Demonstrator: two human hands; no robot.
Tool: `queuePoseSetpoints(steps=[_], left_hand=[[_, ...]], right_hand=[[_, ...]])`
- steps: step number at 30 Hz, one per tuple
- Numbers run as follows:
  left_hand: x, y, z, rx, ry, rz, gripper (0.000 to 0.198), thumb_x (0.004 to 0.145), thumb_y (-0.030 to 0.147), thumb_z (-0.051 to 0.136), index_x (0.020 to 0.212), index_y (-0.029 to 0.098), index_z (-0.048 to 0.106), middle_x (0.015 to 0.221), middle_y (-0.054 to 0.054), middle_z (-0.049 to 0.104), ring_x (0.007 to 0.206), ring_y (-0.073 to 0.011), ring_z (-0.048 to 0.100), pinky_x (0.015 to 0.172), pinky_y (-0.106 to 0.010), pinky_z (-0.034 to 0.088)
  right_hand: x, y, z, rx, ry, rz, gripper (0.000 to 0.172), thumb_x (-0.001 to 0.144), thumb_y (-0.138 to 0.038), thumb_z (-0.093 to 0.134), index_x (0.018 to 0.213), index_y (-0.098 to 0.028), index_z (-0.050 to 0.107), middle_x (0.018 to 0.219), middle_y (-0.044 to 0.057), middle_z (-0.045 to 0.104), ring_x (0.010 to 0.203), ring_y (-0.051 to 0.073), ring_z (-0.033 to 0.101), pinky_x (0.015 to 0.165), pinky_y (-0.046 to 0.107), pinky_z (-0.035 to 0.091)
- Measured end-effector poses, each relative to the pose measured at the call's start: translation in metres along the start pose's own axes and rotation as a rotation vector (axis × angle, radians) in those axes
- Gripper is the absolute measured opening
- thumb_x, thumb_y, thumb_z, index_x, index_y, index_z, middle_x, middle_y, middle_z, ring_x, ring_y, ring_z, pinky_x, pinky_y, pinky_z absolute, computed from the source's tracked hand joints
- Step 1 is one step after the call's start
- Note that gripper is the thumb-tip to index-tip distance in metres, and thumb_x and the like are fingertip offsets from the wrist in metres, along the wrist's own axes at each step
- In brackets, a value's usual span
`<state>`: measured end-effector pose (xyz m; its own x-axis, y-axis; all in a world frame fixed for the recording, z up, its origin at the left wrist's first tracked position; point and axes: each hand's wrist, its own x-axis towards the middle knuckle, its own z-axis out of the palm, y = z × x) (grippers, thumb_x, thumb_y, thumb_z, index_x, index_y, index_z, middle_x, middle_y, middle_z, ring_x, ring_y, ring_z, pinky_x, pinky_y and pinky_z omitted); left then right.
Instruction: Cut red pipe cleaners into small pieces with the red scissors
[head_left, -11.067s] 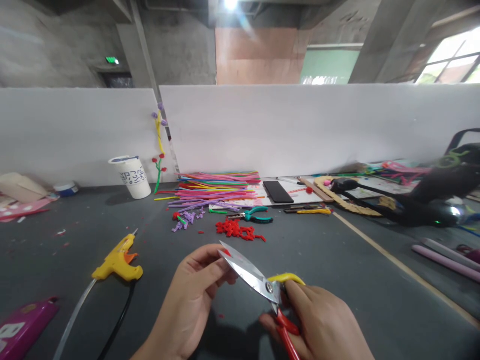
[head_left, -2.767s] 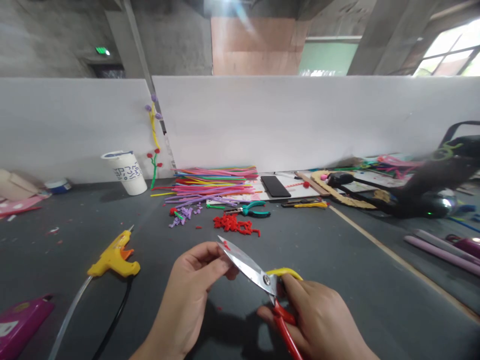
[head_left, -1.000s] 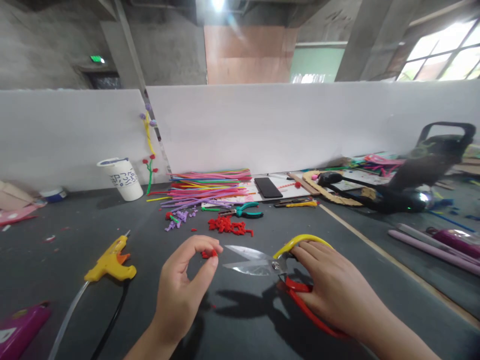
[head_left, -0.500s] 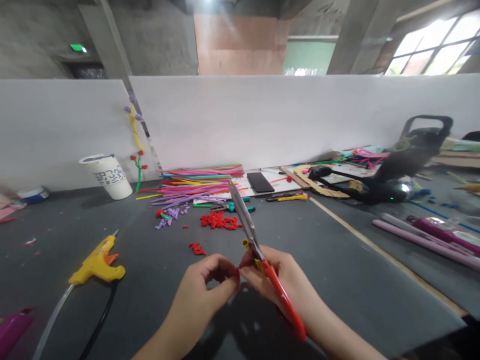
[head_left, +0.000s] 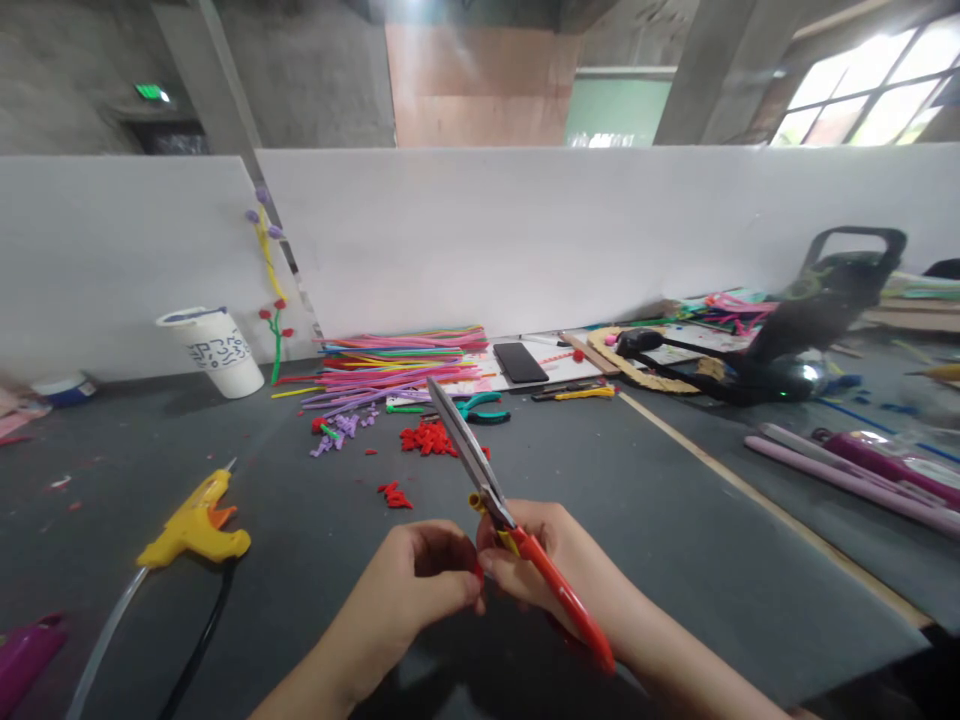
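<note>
Near the middle of the table, my left hand (head_left: pixel 420 590) is closed, its fingertips pinching a small red piece (head_left: pixel 478 574) that looks like fuzzy pipe cleaner. My right hand (head_left: pixel 559 550) grips red-handled scissors (head_left: pixel 564 592), their blades closed and pointing up and away to the left. A small yellow tube-like piece (head_left: pixel 475 502) pokes out beside the blades at the right fingers. Both hands' fingertips meet at the red piece. Beyond them lie a heap of short red twisted pieces (head_left: pixel 427 438) and a smaller red cluster (head_left: pixel 395 495).
A yellow glue gun (head_left: pixel 196 525) lies at left, with a white cup (head_left: pixel 217 355) behind it. Colourful pipe cleaners (head_left: pixel 397 370), lilac pieces (head_left: pixel 346 430), teal-handled pliers (head_left: pixel 484 410) and a phone (head_left: pixel 520 363) sit along the back. A black stand (head_left: pixel 795 340) occupies the right.
The scissors and right hand have shifted slightly left, the blades tilting further left. The left fingers have turned a little lower around the red piece.
</note>
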<state>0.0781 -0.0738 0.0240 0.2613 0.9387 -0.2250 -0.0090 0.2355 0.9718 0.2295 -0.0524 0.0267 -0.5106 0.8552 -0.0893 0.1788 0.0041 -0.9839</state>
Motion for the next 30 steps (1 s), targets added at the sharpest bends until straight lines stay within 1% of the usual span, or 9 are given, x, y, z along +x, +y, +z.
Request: queuePoseSetpoints(steps=[4, 7, 9, 12, 17, 20, 22, 26, 30], left_hand=[[0.0, -0.002, 0.001, -0.216, -0.081, -0.085, 0.021, 0.073, 0.027, 0.054, 0.063, 0.011, 0.063, 0.056, -0.005, 0.06, 0.056, -0.0136, 0.054, 0.059, -0.024, 0.038], [0.002, -0.003, 0.0, -0.284, -0.123, -0.103, 0.019, 0.071, 0.026, 0.057, 0.06, 0.011, 0.062, 0.051, -0.003, 0.057, 0.05, -0.0117, 0.051, 0.056, -0.023, 0.037], [0.002, -0.001, -0.002, -0.242, -0.122, -0.083, 0.011, 0.067, 0.019, 0.059, 0.058, 0.012, 0.06, 0.05, -0.002, 0.058, 0.05, -0.0122, 0.052, 0.057, -0.023, 0.038], [0.001, 0.005, -0.005, -0.112, -0.057, -0.035, 0.009, 0.062, 0.013, 0.059, 0.053, 0.014, 0.059, 0.05, -0.002, 0.059, 0.05, -0.0123, 0.051, 0.055, -0.023, 0.037], [-0.001, 0.008, -0.005, -0.136, -0.07, -0.047, 0.009, 0.067, 0.018, 0.058, 0.066, 0.013, 0.065, 0.061, -0.005, 0.065, 0.058, -0.013, 0.054, 0.057, -0.023, 0.037], [-0.001, 0.005, -0.003, -0.143, -0.076, -0.047, 0.004, 0.065, 0.014, 0.06, 0.065, 0.013, 0.064, 0.057, -0.003, 0.063, 0.057, -0.0126, 0.053, 0.059, -0.023, 0.037], [0.0, 0.005, -0.001, -0.132, -0.045, -0.03, 0.004, 0.064, 0.013, 0.06, 0.06, 0.013, 0.062, 0.054, -0.002, 0.062, 0.055, -0.0118, 0.051, 0.058, -0.023, 0.036], [0.002, 0.006, 0.001, -0.111, 0.093, 0.0, 0.007, 0.062, 0.017, 0.062, 0.056, 0.014, 0.058, 0.05, -0.001, 0.06, 0.05, -0.011, 0.049, 0.054, -0.023, 0.035], [0.004, 0.006, 0.0, -0.007, 0.173, 0.034, 0.01, 0.061, 0.018, 0.063, 0.054, 0.015, 0.057, 0.05, 0.0, 0.059, 0.051, -0.0107, 0.048, 0.052, -0.022, 0.034]], right_hand=[[0.0, 0.002, 0.002, 0.119, -0.074, -0.029, 0.002, 0.067, -0.017, 0.047, 0.065, -0.017, 0.046, 0.052, -0.003, 0.053, 0.051, 0.009, 0.053, 0.047, 0.017, 0.036], [0.002, 0.001, 0.002, 0.1, -0.026, -0.02, 0.002, 0.067, -0.019, 0.046, 0.066, -0.017, 0.047, 0.049, -0.005, 0.052, 0.044, 0.008, 0.05, 0.042, 0.016, 0.034], [0.004, -0.001, 0.0, 0.077, 0.021, -0.011, 0.003, 0.066, -0.02, 0.047, 0.066, -0.016, 0.048, 0.047, -0.006, 0.049, 0.039, 0.006, 0.044, 0.039, 0.015, 0.032], [0.006, -0.003, -0.004, 0.052, 0.053, 0.006, 0.003, 0.065, -0.019, 0.048, 0.064, -0.016, 0.048, 0.046, -0.006, 0.046, 0.038, 0.005, 0.039, 0.038, 0.015, 0.03], [0.006, 0.002, -0.007, 0.013, -0.01, -0.034, 0.003, 0.067, -0.015, 0.047, 0.064, -0.016, 0.048, 0.047, -0.006, 0.048, 0.039, 0.004, 0.038, 0.038, 0.014, 0.03], [0.006, 0.004, -0.006, 0.02, -0.023, -0.062, 0.004, 0.067, -0.015, 0.049, 0.064, -0.016, 0.048, 0.048, -0.007, 0.047, 0.04, 0.004, 0.038, 0.039, 0.014, 0.03], [0.007, 0.003, -0.006, 0.014, 0.002, -0.051, 0.003, 0.067, -0.016, 0.048, 0.064, -0.016, 0.049, 0.047, -0.007, 0.046, 0.04, 0.004, 0.038, 0.039, 0.014, 0.031], [0.008, -0.002, -0.007, 0.0, 0.095, 0.003, 0.008, 0.069, -0.023, 0.049, 0.068, -0.016, 0.052, 0.047, -0.006, 0.046, 0.04, 0.006, 0.041, 0.039, 0.016, 0.033], [0.009, -0.002, -0.004, 0.001, 0.122, 0.025, 0.01, 0.068, -0.025, 0.051, 0.064, -0.016, 0.052, 0.046, -0.006, 0.044, 0.04, 0.006, 0.038, 0.039, 0.017, 0.031]])
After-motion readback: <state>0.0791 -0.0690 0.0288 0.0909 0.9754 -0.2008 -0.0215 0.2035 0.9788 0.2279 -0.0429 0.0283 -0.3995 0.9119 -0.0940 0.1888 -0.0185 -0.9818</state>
